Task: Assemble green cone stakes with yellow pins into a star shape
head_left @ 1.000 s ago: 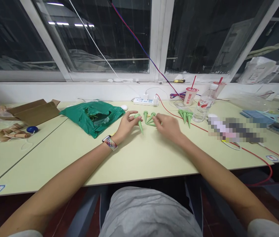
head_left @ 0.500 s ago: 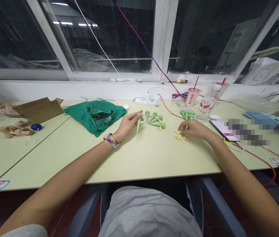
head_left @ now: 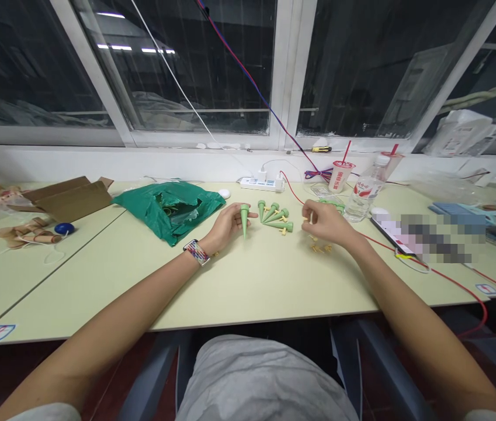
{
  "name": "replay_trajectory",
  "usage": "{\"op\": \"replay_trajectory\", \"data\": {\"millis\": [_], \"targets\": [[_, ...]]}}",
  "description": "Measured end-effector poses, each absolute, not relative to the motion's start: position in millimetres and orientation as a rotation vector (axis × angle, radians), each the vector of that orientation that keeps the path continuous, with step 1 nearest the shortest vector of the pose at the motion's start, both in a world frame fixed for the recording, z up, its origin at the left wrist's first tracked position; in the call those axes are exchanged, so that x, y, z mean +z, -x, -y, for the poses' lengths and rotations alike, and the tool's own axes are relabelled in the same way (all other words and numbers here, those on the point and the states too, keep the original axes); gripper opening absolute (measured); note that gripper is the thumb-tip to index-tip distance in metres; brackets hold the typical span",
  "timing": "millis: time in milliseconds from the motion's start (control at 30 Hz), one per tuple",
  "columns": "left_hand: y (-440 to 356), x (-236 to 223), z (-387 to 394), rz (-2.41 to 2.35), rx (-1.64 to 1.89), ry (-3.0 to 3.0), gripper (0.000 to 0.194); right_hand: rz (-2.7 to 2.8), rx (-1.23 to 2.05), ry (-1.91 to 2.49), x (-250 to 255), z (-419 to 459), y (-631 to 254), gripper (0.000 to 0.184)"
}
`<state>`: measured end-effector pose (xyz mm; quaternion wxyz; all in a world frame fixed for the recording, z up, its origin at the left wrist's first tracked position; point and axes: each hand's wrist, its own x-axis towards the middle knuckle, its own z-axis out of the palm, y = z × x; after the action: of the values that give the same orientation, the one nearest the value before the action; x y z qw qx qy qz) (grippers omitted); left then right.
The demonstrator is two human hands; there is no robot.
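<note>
The left hand (head_left: 225,228) is just right of the bag (head_left: 169,204). Its fingers are curled lightly about a green cone (head_left: 244,220), which is held near upright, cap uppermost and tip down. Whether the tip touches the table (head_left: 230,292) cannot be told.

The right hand (head_left: 329,223) is well to the right of the bag. Its thumb and fingertips are pinched nearly together, apparently on a small yellow peg (head_left: 305,220); the exact contact is too small to read.

Four fanned cones (head_left: 280,225) lie right of the bag, beyond the left hand, with their tips gathered. Yellow pieces show near their caps. Loose pegs (head_left: 320,248), blurred, lie farther right of the bag, on the person's side of the right hand. More cones (head_left: 339,207) are partly hidden behind that hand.

Recommended handling, by judgement:
1. Steady the held cone near its cap; the taper below likely gives a poorer grip.
2. Keep fingers off the side facing the peg.
3. Pinch the peg at one end only, firmly enough not to drop it, lightly enough to turn it.
4. Keep both wrists clear of the fanned cones, which may roll if brushed.
</note>
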<state>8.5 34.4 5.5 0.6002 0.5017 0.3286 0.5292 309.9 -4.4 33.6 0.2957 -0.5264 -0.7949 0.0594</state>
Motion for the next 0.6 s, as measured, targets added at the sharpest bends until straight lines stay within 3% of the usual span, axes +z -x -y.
{"op": "replay_trajectory", "data": {"millis": [233, 600], "targets": [[-14, 7, -24, -0.794, 1.152, -1.209, 0.017, 2.087, 0.393, 0.753, 34, 1, -217, 0.008], [-22, 11, -13, -0.771, 1.138, -1.268, 0.032, 2.064, 0.144, 0.819, 10, 8, -204, 0.005]]}}
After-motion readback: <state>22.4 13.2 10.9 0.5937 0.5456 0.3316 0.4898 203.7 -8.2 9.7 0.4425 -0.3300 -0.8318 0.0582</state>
